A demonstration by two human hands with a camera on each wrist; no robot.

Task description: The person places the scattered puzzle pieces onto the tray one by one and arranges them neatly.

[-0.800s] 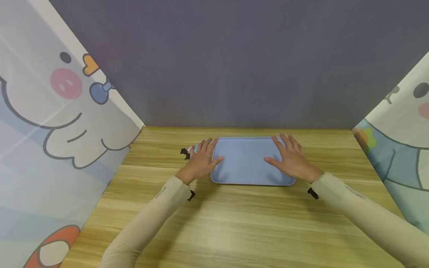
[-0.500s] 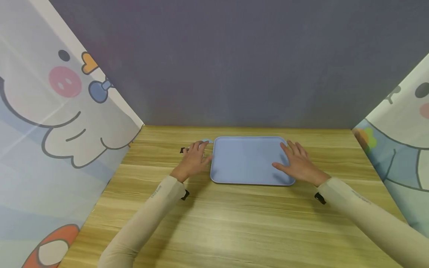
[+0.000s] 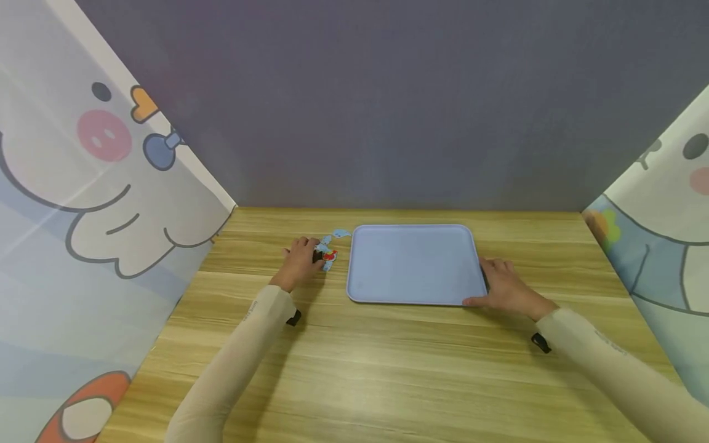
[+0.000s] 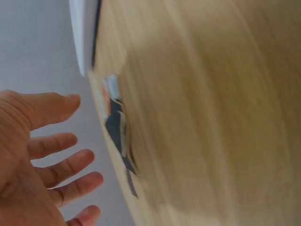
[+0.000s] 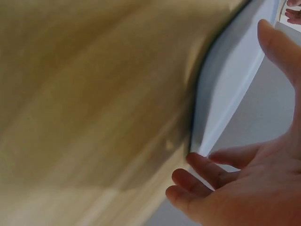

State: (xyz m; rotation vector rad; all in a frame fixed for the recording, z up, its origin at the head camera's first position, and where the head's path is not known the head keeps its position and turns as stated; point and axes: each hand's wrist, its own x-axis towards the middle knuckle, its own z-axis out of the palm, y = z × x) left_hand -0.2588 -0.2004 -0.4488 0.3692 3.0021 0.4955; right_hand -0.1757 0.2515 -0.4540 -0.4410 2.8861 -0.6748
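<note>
A pale blue tray (image 3: 412, 264) lies flat on the wooden table. At its right edge is my right hand (image 3: 506, 289), fingers beside the edge and thumb by the near right corner; the right wrist view shows the spread fingers (image 5: 202, 169) close to the tray's rim (image 5: 221, 108). Left of the tray, several small flat pieces (image 3: 328, 253), light blue, red and black, lie in a loose group. Over their left side is my left hand (image 3: 299, 264), partly covering them. In the left wrist view its fingers (image 4: 75, 162) are apart, with nothing held, beside the dark pieces (image 4: 114, 125).
A plain grey panel (image 3: 388, 111) stands behind the table (image 3: 388, 369). Cartoon-printed sheets flank it, the left one (image 3: 111, 203) with a pig-like face and the right one (image 3: 676, 246) with a pale figure.
My left hand has moved left off the tray's edge, uncovering some coloured pieces. My right hand has moved right and nearer, from over the tray to its right edge.
</note>
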